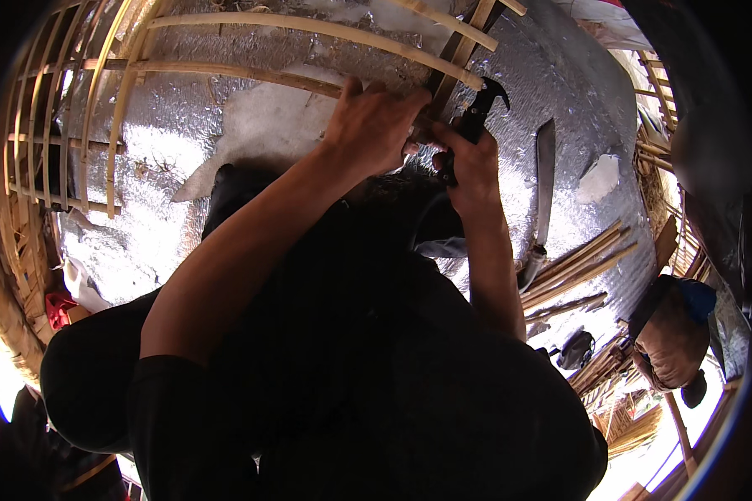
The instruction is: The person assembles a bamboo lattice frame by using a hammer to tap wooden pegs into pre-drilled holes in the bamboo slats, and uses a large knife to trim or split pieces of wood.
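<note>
My left hand (378, 125) is curled over a bamboo slat (251, 73) where the slat meets a darker wooden bar (459, 58). Its fingertips are pressed together close to my right hand; what lies between them is partly hidden. With my right hand (476, 167), I grip a black hammer (478, 113), its head raised beyond the fingers and its curved claw pointing right. A second bamboo slat (334, 32) arches above, its end beside the hammer head. Both slats belong to a lattice frame (109, 108) stretching to the left.
A crinkled silver sheet (576, 92) covers the ground. Right of my right arm lies a long-bladed machete (546, 175), with loose bamboo sticks (581, 263) below it. A pale flat scrap (600, 178) lies farther right. Something red (61, 309) sits at the left edge.
</note>
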`<state>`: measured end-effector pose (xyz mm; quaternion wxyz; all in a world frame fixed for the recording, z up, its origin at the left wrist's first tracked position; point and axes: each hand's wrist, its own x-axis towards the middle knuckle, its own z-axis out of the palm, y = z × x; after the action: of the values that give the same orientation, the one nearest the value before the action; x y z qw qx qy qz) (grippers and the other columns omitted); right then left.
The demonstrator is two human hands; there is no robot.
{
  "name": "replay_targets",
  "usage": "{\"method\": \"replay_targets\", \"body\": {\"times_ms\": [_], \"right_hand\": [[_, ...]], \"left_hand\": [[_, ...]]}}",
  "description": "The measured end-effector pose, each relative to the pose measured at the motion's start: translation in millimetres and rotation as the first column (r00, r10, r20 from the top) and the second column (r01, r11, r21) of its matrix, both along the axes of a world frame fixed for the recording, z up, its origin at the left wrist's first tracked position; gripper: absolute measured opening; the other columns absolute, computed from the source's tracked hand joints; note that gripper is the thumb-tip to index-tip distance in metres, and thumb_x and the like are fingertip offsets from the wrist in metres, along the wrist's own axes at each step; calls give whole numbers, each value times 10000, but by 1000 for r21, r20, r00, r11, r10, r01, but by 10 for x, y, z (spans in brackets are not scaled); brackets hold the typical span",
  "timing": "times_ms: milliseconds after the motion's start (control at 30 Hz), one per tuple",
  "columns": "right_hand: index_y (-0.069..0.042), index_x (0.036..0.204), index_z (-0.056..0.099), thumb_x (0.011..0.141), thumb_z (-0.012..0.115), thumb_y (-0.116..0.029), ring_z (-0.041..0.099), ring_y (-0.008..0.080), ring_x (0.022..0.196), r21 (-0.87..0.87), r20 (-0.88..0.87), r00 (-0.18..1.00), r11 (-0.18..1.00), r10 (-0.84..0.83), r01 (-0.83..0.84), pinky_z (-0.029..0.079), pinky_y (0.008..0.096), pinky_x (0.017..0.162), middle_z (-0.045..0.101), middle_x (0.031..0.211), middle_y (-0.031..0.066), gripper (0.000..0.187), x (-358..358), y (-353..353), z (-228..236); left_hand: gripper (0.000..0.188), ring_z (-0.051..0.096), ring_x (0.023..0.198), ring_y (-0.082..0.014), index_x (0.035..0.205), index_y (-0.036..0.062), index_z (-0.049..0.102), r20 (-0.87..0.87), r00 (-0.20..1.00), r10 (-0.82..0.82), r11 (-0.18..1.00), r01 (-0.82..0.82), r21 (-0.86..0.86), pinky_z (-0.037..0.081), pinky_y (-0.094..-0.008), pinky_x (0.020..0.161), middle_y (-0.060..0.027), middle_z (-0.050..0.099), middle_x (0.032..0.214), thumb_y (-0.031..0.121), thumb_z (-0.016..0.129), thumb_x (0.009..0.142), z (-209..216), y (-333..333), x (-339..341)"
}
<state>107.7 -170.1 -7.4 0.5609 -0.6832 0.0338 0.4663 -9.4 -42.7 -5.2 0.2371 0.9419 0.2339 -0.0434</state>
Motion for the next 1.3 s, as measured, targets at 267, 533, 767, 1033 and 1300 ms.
{"method": "replay_targets", "body": {"times_ms": [267, 533, 767, 1033, 1300], "right_hand": [[24, 996, 674, 888, 746, -103, 645, 182, 687, -91, -12, 1000, 996, 6, -7, 486, 312, 539, 690, 857, 94, 182, 4, 16, 43], [12, 991, 676, 930, 725, -135, 630, 175, 669, -116, -71, 997, 992, 36, -44, 484, 300, 549, 686, 875, 92, 167, -28, -54, 89], [19, 1051, 657, 967, 700, -208, 682, 198, 768, -86, 79, 997, 996, 11, -4, 501, 335, 589, 696, 879, 105, 246, -27, -256, 69], [-5, 1077, 642, 982, 645, -194, 687, 339, 789, -133, 417, 893, 983, 171, -126, 530, 403, 665, 658, 872, 209, 211, -167, -976, -530], [-38, 927, 610, 1073, 519, -314, 559, 171, 587, 100, -357, 924, 977, -141, 188, 428, 308, 504, 573, 752, 59, 325, -309, -897, 199]], "left_hand": [[659, 676, 1072, -251, 1300, 185, 570, -57, 998, -12, 1000, 11, -13, 412, -464, 927, -26, 738, 1035, 297, 899, 741, 66, 1, 22], [693, 664, 1075, -297, 1346, 179, 555, -65, 995, -80, 989, 71, -129, 428, -534, 962, -55, 715, 1039, 321, 880, 750, 24, 82, -7], [530, 630, 1074, -356, 1134, 61, 589, 146, 988, -58, 986, 34, 165, 499, -460, 899, -131, 620, 1118, 356, 839, 772, 246, -143, -132], [480, 712, 787, -408, 1134, 14, 563, -23, 956, 291, 956, -292, -39, 560, -503, 672, -198, 683, 855, 330, 787, 851, 37, -688, -180], [365, 692, 798, -397, 1115, -30, 535, 131, 897, 422, 779, -284, -559, 519, -470, 680, -222, 661, 828, 275, 661, 960, 81, -565, -243]]}}
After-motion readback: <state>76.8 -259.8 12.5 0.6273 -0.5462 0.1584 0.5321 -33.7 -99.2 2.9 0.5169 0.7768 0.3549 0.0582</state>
